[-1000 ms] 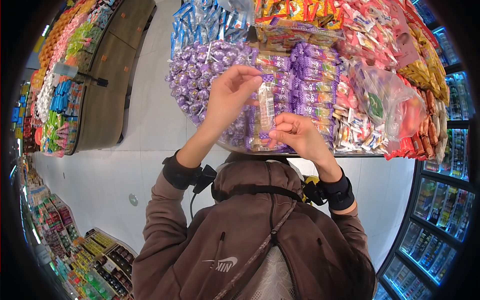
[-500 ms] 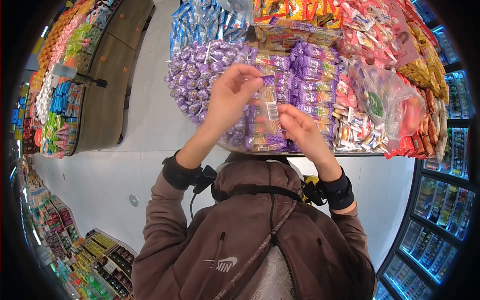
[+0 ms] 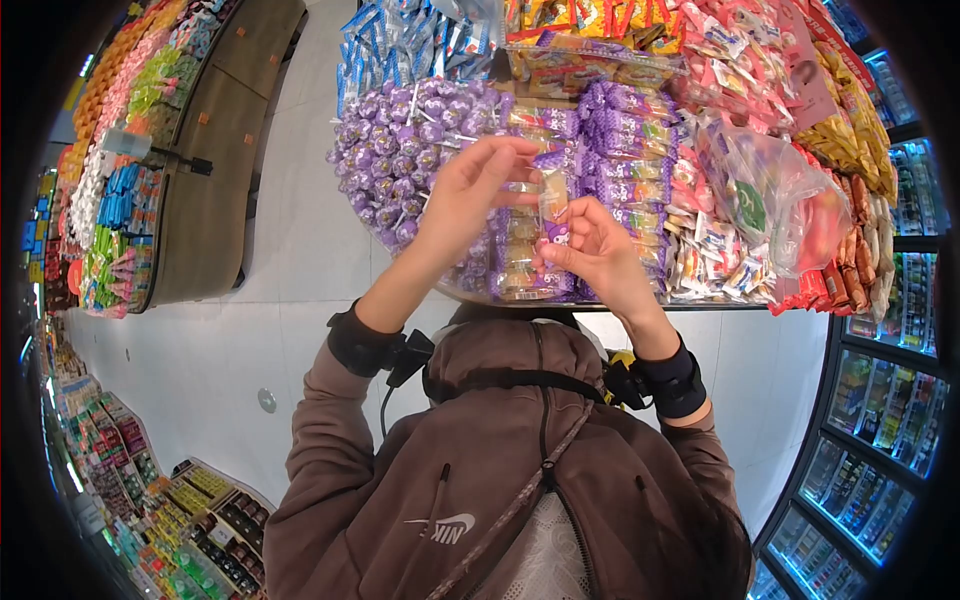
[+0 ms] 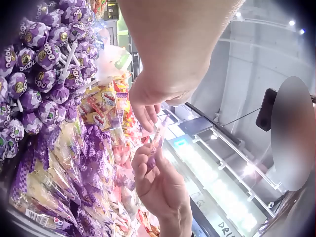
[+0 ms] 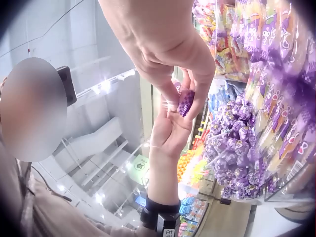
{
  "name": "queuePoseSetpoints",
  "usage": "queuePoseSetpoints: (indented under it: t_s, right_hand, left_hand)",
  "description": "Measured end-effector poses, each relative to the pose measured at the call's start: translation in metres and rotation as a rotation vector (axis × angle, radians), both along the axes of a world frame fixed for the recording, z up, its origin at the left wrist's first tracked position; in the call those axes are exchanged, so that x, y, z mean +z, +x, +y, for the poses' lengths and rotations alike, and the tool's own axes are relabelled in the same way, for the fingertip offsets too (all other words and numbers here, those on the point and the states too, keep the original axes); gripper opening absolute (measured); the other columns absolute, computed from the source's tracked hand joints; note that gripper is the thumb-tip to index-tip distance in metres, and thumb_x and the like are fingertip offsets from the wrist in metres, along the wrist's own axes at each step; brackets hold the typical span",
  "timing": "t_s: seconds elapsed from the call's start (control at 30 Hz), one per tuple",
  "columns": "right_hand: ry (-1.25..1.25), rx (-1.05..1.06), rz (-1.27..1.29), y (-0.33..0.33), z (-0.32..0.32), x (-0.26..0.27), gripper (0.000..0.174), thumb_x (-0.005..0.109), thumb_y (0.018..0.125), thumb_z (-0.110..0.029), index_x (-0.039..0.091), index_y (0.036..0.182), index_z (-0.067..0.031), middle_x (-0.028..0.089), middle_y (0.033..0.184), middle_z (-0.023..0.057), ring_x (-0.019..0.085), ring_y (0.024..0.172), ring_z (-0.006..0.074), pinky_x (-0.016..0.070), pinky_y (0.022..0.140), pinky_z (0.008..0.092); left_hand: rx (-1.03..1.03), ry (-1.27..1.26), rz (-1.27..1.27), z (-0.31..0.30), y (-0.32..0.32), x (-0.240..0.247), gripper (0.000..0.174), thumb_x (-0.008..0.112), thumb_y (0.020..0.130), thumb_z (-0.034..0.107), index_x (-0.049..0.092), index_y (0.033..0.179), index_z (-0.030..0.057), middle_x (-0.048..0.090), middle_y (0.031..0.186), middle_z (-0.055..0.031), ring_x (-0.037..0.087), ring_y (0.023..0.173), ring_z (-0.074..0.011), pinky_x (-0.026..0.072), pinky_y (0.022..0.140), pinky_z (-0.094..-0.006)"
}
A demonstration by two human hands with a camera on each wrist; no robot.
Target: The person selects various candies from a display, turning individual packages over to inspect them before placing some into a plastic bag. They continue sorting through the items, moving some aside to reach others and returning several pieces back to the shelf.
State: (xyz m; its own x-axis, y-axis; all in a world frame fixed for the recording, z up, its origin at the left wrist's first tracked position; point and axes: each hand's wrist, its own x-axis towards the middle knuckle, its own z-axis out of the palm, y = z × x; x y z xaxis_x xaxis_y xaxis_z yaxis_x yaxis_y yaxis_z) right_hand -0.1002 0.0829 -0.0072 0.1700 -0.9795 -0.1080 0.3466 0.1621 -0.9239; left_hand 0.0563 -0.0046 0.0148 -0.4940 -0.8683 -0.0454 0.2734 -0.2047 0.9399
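Observation:
My right hand pinches the lower part of a slim clear-and-purple candy packet, which stands lengthwise with a pale filling and a printed purple figure. My left hand is beside its upper end, fingers extended and loosely bent. In the left wrist view the left hand's fingers hang near the packet's tip, while the right hand holds it from below. The right wrist view shows the packet's purple checked end between the right hand's fingers. Beneath both hands lie rows of similar purple packets.
Purple-wrapped lollipops are heaped left of the hands. Blue-and-white packets and yellow-red packets lie behind. To the right are pink-and-white sweets and a clear plastic bag. A brown display stand is across the aisle.
The packet has turned from its barcode side to its printed side and shifted slightly right. My left hand has let go of its upper end; my right hand has taken hold lower down.

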Motion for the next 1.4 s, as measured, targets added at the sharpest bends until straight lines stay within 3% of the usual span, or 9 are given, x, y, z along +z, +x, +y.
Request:
queuePoseSetpoints:
  t_s: [0.23, 0.33, 0.53, 1.07, 1.17, 1.27, 1.37, 1.4]
  right_hand:
    - [-0.061, -0.112, 0.279, 0.006, 0.0, -0.007, 0.029, 0.06, 0.079, 0.002, 0.041, 0.1, -0.0021, 0.051, 0.085, 0.0016, 0.054, 0.081, 0.0069, 0.0431, 0.065, 0.0197]
    - [-0.055, -0.091, 0.114, 0.008, 0.002, -0.004, 0.028, 0.056, 0.081, 0.003, 0.04, 0.103, -0.0019, 0.053, 0.086, 0.0025, 0.055, 0.081, 0.0077, 0.0426, 0.067, 0.0197]
    - [-0.019, -0.035, 0.11, 0.001, 0.003, -0.011, 0.034, 0.054, 0.083, 0.003, 0.039, 0.112, -0.0013, 0.057, 0.089, 0.0068, 0.057, 0.083, 0.0115, 0.0453, 0.071, 0.021]
    - [0.03, -0.046, 0.106, 0.004, 0.003, -0.014, 0.028, 0.053, 0.083, 0.005, 0.041, 0.107, -0.0026, 0.056, 0.083, 0.0038, 0.057, 0.079, 0.0086, 0.0446, 0.065, 0.0199]
    - [0.022, -0.036, 0.153, 0.002, 0.005, -0.014, 0.027, 0.052, 0.084, 0.003, 0.042, 0.108, -0.002, 0.056, 0.082, 0.0038, 0.057, 0.077, 0.0084, 0.0447, 0.062, 0.0201]
    - [0.063, -0.004, 0.221, -0.009, 0.01, -0.008, 0.023, 0.05, 0.086, -0.001, 0.045, 0.109, -0.0008, 0.057, 0.082, 0.0033, 0.056, 0.071, 0.0073, 0.0445, 0.058, 0.0199]
    - [0.133, 0.026, 0.358, -0.025, 0.018, -0.009, 0.022, 0.051, 0.088, -0.008, 0.05, 0.109, -0.0003, 0.058, 0.078, 0.002, 0.054, 0.062, 0.0061, 0.0434, 0.054, 0.0189]
    - [0.159, 0.042, 0.414, -0.029, 0.021, -0.012, 0.022, 0.051, 0.089, -0.01, 0.052, 0.108, -0.0005, 0.057, 0.075, 0.0011, 0.053, 0.06, 0.0053, 0.0423, 0.053, 0.0185]
  left_hand:
    - [-0.017, -0.063, -0.049, 0.004, -0.004, -0.008, 0.023, 0.058, 0.085, 0.013, 0.054, 0.105, 0.0022, 0.06, 0.089, -0.0054, 0.058, 0.085, -0.0114, 0.0513, 0.071, -0.0278]
    - [0.044, -0.052, -0.077, 0.0, -0.004, -0.014, 0.022, 0.06, 0.083, 0.012, 0.054, 0.103, 0.0022, 0.06, 0.088, -0.0052, 0.058, 0.082, -0.011, 0.0518, 0.07, -0.0271]
    - [0.071, -0.006, -0.08, -0.004, -0.002, -0.028, 0.019, 0.059, 0.083, 0.011, 0.055, 0.099, 0.0014, 0.06, 0.087, -0.0045, 0.057, 0.078, -0.0101, 0.0515, 0.065, -0.0254]
    - [0.069, 0.035, -0.064, -0.005, -0.001, -0.033, 0.017, 0.058, 0.084, 0.01, 0.054, 0.098, 0.0006, 0.06, 0.087, -0.0051, 0.057, 0.078, -0.0096, 0.0515, 0.065, -0.0246]
    - [0.06, 0.029, -0.09, -0.004, 0.001, -0.033, 0.018, 0.058, 0.083, 0.009, 0.055, 0.099, 0.0001, 0.059, 0.091, -0.0037, 0.055, 0.083, -0.0093, 0.0503, 0.068, -0.0259]
    - [0.142, -0.288, -0.347, 0.001, 0.005, -0.04, 0.023, 0.062, 0.079, 0.009, 0.055, 0.099, 0.0012, 0.059, 0.094, -0.0043, 0.056, 0.088, -0.0151, 0.0482, 0.074, -0.0303]
    - [0.117, -1.138, -0.624, 0.009, 0.02, -0.034, 0.029, 0.066, 0.074, 0.013, 0.056, 0.1, 0.0029, 0.058, 0.096, -0.0066, 0.055, 0.092, -0.0239, 0.0458, 0.079, -0.0345]
    - [-0.009, -1.213, -0.608, 0.014, 0.022, -0.033, 0.034, 0.068, 0.069, 0.012, 0.057, 0.101, 0.0068, 0.057, 0.103, -0.0072, 0.054, 0.095, -0.0266, 0.0446, 0.081, -0.0354]
